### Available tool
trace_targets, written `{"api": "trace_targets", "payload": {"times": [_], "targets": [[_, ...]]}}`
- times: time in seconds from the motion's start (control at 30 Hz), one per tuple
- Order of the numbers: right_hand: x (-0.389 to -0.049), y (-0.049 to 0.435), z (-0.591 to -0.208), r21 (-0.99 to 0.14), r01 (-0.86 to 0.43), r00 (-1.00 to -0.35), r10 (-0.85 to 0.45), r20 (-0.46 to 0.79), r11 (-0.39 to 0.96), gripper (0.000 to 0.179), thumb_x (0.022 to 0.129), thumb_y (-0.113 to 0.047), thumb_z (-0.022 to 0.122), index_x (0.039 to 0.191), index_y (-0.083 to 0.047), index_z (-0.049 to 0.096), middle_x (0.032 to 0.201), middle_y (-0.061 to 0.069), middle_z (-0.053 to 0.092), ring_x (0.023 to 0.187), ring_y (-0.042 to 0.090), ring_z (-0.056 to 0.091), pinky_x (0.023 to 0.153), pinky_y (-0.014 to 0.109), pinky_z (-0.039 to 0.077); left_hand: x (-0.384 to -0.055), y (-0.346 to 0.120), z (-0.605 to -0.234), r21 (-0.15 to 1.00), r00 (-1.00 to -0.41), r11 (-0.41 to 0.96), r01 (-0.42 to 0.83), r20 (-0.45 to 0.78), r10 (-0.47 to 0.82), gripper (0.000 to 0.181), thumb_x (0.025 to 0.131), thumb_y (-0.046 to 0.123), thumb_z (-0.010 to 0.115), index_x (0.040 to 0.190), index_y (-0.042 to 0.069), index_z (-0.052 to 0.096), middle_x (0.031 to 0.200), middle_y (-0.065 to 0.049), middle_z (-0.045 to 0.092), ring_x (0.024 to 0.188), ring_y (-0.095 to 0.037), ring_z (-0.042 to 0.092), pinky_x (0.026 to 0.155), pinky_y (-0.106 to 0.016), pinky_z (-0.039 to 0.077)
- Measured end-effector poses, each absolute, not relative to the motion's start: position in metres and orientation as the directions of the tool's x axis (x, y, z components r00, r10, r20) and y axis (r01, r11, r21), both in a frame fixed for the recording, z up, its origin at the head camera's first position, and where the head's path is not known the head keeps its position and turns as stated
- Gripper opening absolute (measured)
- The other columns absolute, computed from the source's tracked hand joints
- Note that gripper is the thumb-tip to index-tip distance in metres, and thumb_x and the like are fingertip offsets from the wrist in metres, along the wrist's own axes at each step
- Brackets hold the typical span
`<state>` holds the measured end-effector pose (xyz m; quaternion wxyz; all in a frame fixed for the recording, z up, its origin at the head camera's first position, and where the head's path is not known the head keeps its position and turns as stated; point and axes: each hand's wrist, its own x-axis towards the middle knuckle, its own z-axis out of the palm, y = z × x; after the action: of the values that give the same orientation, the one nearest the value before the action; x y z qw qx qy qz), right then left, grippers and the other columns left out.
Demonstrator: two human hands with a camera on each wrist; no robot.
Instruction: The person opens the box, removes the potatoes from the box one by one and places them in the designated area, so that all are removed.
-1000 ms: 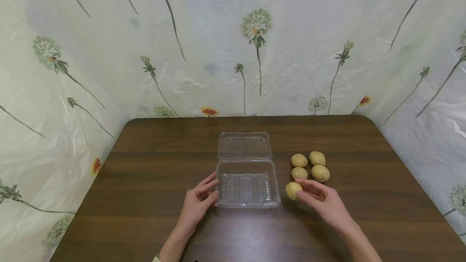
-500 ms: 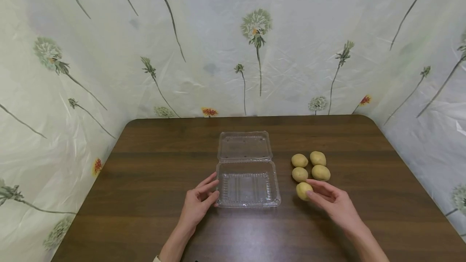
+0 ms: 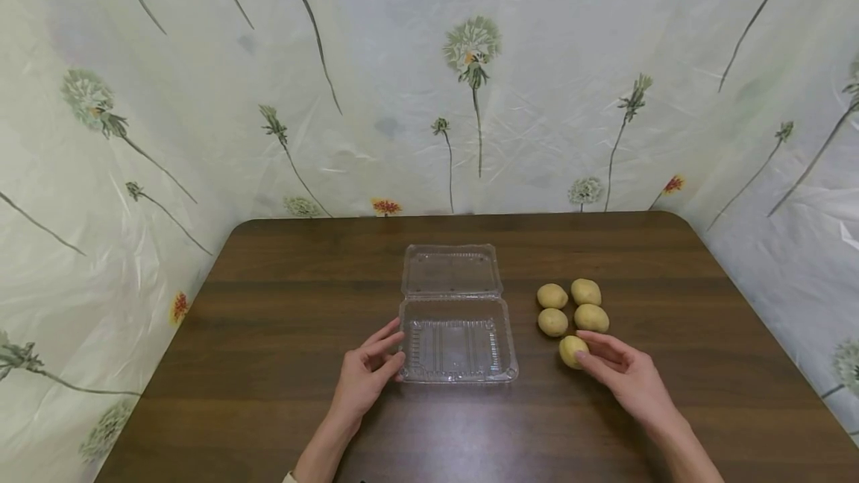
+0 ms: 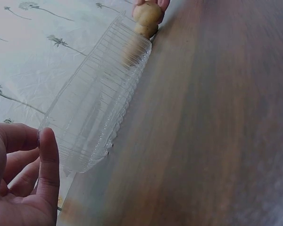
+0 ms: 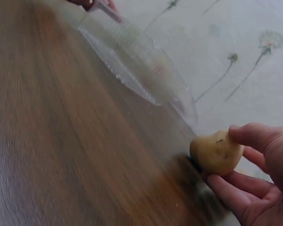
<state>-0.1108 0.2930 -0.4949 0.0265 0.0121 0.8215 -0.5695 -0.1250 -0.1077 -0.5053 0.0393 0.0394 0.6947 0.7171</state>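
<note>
A clear plastic clamshell container lies at the middle of the table with its lid folded back, away from me. My left hand pinches the container's left rim between thumb and fingers, as the left wrist view shows close up. To the right, my right hand holds a small yellow potato between thumb and fingertips. Just beyond it sit two pairs of potatoes, among them a near left one and a near right one. Nothing lies inside the container.
The brown wooden table has rounded far corners. A pale curtain printed with dandelions hangs behind it and along both sides.
My right hand has carried the potato to the right, away from the container, to just in front of the other potatoes. The left hand stays at the container's rim.
</note>
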Motion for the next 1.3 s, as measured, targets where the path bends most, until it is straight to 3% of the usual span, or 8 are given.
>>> {"api": "trace_targets", "payload": {"times": [0.17, 0.37, 0.53, 0.73, 0.9, 1.0, 1.13, 1.3], "targets": [[-0.112, 0.297, -0.496, -0.891, 0.052, -0.999, 0.027, -0.045, 0.45, 0.051, 0.093, -0.039, 0.066, 0.135, -0.011, 0.058, 0.128, 0.014, 0.062, 0.102, 0.0, 0.061, 0.081, 0.016, 0.05, -0.125, -0.108, -0.505, 1.0, -0.994, -0.027, -0.005, -0.002, 0.112, 0.036, 0.089, 0.001, 0.069, 0.124, -0.004, 0.064, 0.144, -0.001, 0.051, 0.074, -0.013, 0.059, 0.066, -0.025, 0.057], [-0.115, 0.299, -0.501, -0.861, -0.032, -0.998, 0.025, 0.052, 0.507, 0.046, 0.094, -0.035, 0.067, 0.131, -0.008, 0.06, 0.125, 0.015, 0.063, 0.101, -0.006, 0.058, 0.079, 0.013, 0.05, -0.125, -0.107, -0.504, 1.0, -0.994, -0.028, -0.006, -0.003, 0.113, 0.035, 0.09, -0.001, 0.068, 0.124, -0.004, 0.064, 0.143, 0.0, 0.051, 0.074, -0.013, 0.059, 0.066, -0.025, 0.057], [-0.116, 0.298, -0.502, -0.817, -0.089, -0.992, 0.025, 0.126, 0.569, 0.042, 0.093, -0.032, 0.068, 0.128, -0.009, 0.063, 0.121, 0.012, 0.066, 0.098, -0.008, 0.058, 0.078, 0.011, 0.049, -0.126, -0.107, -0.503, 1.0, -0.994, -0.022, -0.008, -0.006, 0.11, 0.034, 0.09, -0.001, 0.068, 0.124, -0.004, 0.065, 0.143, 0.0, 0.051, 0.076, -0.014, 0.059, 0.066, -0.025, 0.057], [-0.116, 0.297, -0.503, -0.773, -0.068, -0.99, 0.055, 0.133, 0.631, 0.042, 0.091, -0.036, 0.07, 0.127, -0.014, 0.064, 0.12, 0.007, 0.067, 0.097, -0.01, 0.056, 0.075, 0.011, 0.047, -0.126, -0.106, -0.502, 1.0, -0.994, -0.015, -0.014, -0.012, 0.106, 0.035, 0.089, -0.002, 0.068, 0.124, -0.004, 0.065, 0.143, 0.0, 0.051, 0.078, -0.014, 0.06, 0.066, -0.024, 0.056], [-0.117, 0.295, -0.506, -0.744, -0.055, -0.986, 0.083, 0.147, 0.665, 0.043, 0.09, -0.039, 0.071, 0.126, -0.016, 0.065, 0.118, 0.005, 0.069, 0.102, 0.01, 0.064, 0.077, 0.014, 0.048, -0.126, -0.106, -0.502, 1.0, -0.994, -0.015, -0.012, -0.011, 0.107, 0.035, 0.089, -0.002, 0.068, 0.124, -0.004, 0.065, 0.143, 0.0, 0.052, 0.077, -0.014, 0.06, 0.066, -0.024, 0.056], [-0.118, 0.293, -0.507, -0.738, -0.057, -0.983, 0.093, 0.161, 0.672, 0.043, 0.09, -0.038, 0.071, 0.125, -0.015, 0.065, 0.117, 0.007, 0.069, 0.105, 0.026, 0.064, 0.081, 0.028, 0.053, -0.125, -0.107, -0.502, 1.0, -0.994, -0.017, -0.012, -0.011, 0.108, 0.035, 0.089, -0.001, 0.068, 0.124, -0.003, 0.065, 0.143, 0.0, 0.052, 0.076, -0.014, 0.06, 0.066, -0.024, 0.056], [-0.117, 0.292, -0.507, -0.744, -0.052, -0.981, 0.107, 0.164, 0.666, 0.044, 0.09, -0.038, 0.071, 0.126, -0.014, 0.065, 0.117, 0.007, 0.069, 0.106, 0.03, 0.064, 0.084, 0.046, 0.052, -0.125, -0.107, -0.502, 1.0, -0.994, -0.02, -0.014, -0.012, 0.11, 0.035, 0.09, -0.001, 0.068, 0.124, -0.003, 0.065, 0.143, 0.0, 0.051, 0.076, -0.014, 0.059, 0.066, -0.024, 0.056], [-0.116, 0.291, -0.506, -0.739, -0.025, -0.978, 0.136, 0.158, 0.673, 0.045, 0.087, -0.041, 0.074, 0.124, -0.017, 0.066, 0.113, 0.002, 0.071, 0.102, 0.022, 0.066, 0.08, 0.022, 0.049, -0.125, -0.107, -0.502, 1.0, -0.994, -0.021, -0.019, -0.017, 0.112, 0.035, 0.09, -0.001, 0.068, 0.124, -0.003, 0.064, 0.144, -0.001, 0.051, 0.075, -0.014, 0.059, 0.066, -0.024, 0.056]]}}
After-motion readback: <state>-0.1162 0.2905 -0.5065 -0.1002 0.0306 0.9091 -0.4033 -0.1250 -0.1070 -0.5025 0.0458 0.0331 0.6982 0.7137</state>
